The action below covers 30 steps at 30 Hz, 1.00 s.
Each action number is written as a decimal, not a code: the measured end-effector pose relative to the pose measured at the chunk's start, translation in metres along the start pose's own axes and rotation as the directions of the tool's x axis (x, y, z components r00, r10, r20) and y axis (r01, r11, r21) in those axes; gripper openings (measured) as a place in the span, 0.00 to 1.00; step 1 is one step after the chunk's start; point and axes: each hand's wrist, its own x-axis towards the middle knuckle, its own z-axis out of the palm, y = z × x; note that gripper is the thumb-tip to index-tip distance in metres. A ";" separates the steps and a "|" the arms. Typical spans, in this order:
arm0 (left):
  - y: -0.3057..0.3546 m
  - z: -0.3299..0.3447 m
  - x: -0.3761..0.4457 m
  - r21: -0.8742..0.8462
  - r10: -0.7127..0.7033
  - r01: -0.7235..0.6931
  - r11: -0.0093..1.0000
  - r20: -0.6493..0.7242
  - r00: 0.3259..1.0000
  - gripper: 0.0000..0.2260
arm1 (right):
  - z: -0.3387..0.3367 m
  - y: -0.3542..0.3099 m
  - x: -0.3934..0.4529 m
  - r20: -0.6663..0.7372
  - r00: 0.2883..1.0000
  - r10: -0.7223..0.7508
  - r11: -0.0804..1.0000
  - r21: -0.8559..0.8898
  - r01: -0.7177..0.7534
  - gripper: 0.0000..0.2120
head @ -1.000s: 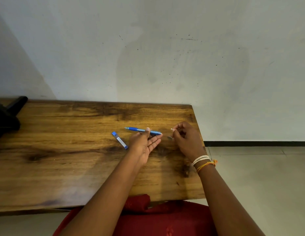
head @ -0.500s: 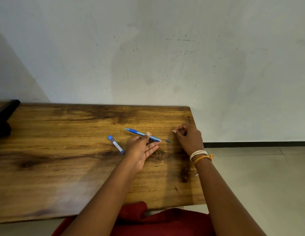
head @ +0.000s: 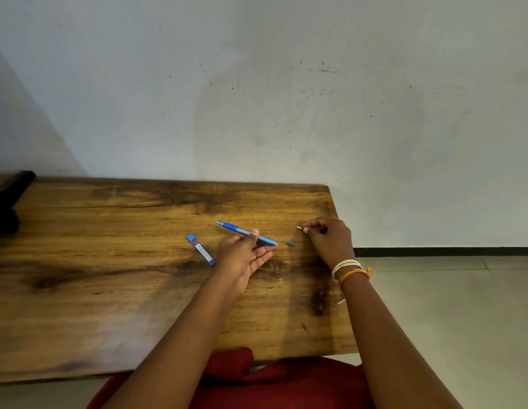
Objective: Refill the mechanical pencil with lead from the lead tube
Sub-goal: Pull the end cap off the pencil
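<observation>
Left hand (head: 245, 255) pinches the mechanical pencil (head: 246, 233) mid-barrel, other fingers relaxed. Right hand (head: 330, 237) pinches a small white piece (head: 300, 228), probably the eraser. Cap (head: 290, 244) lies between the hands. Lead tube (head: 201, 250) rests just left of the left hand: light, smooth plastic, contents brittle; grip its body.

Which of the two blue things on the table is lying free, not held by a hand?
The lead tube, the short one with a white label. It lies alone on the table, while the left hand grips the longer mechanical pencil.
</observation>
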 end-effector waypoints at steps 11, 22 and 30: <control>0.004 -0.002 0.003 -0.004 0.011 -0.012 1.000 -0.057 0.998 0.03 | 0.004 -0.020 -0.007 -0.005 0.999 -0.051 0.998 -0.021 0.051 0.05; 0.004 0.000 0.006 -0.045 0.026 -0.033 0.998 -0.132 0.991 0.02 | 0.012 -0.044 -0.025 0.309 0.914 -0.264 0.964 0.083 0.251 0.07; 0.005 -0.008 0.006 0.031 0.076 -0.074 0.997 -0.085 0.993 0.03 | 0.022 -0.046 -0.028 0.217 0.950 -0.223 0.974 0.021 0.224 0.06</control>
